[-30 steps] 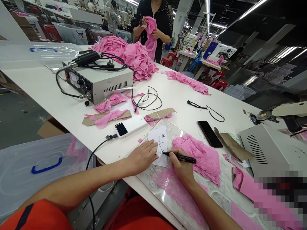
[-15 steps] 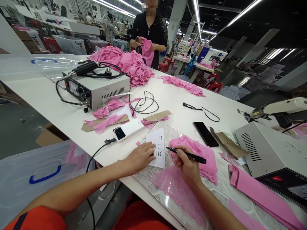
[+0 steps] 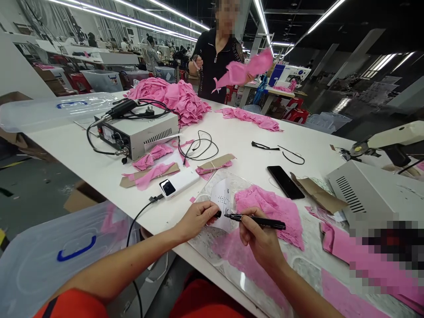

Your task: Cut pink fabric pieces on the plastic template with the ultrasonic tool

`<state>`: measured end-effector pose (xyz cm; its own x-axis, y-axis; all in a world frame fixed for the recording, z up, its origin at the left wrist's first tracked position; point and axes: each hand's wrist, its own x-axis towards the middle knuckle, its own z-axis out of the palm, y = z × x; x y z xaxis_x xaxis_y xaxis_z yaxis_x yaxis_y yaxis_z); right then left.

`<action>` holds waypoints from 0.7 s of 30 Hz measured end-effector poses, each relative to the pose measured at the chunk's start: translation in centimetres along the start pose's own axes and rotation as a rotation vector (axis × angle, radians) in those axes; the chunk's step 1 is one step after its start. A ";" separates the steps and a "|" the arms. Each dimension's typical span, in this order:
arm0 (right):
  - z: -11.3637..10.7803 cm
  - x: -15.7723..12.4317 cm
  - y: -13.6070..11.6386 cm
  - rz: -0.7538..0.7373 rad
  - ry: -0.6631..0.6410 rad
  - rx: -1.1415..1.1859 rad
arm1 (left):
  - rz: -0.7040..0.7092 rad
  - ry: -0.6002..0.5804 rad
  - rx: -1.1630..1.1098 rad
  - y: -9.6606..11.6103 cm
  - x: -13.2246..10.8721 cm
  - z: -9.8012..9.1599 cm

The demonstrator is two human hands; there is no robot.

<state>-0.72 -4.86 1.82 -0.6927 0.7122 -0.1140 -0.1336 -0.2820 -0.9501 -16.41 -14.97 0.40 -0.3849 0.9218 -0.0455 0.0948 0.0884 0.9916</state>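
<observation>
My right hand point(image 3: 260, 234) grips a black marker point(image 3: 265, 221) lying across my fingers, with its tip pointing left. Between the thumb and fingers of my left hand point(image 3: 197, 219) is a small black marker cap point(image 3: 217, 214), just left of the tip. A white slip of paper point(image 3: 221, 198) with printed dots and handwriting stands curled behind the cap, partly covered by my left fingers; whether they also grip it I cannot tell. Pink lace fabric point(image 3: 268, 212) lies beyond my right hand, on a clear plastic sheet point(image 3: 212, 254).
A white power bank point(image 3: 180, 182) and tied pink bundles point(image 3: 152, 157) lie to the left, before a grey control box point(image 3: 149, 130). A black phone point(image 3: 285, 182) rests at right, near another machine point(image 3: 361, 194). Across the table, a person point(image 3: 217, 62) holds pink fabric.
My left hand has gone from lying flat on the paper to pinching the cap near the marker tip. The paper has curled up. Across the table, the person has swung the fabric rightward.
</observation>
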 end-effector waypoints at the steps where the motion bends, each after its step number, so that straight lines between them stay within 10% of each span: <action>1: 0.0 -0.1 0.1 -0.001 -0.009 -0.009 | -0.017 -0.008 -0.018 0.1 -0.1 0.2; 21: 0.7 -1.3 1.5 -0.149 -0.110 -0.098 | -0.029 -0.019 -0.049 1.2 -1.3 1.9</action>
<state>-0.58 -6.66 0.72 -0.7443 0.6654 0.0574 -0.1744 -0.1107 -0.9784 -14.10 -15.36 1.45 -0.3690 0.9263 -0.0762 0.0386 0.0972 0.9945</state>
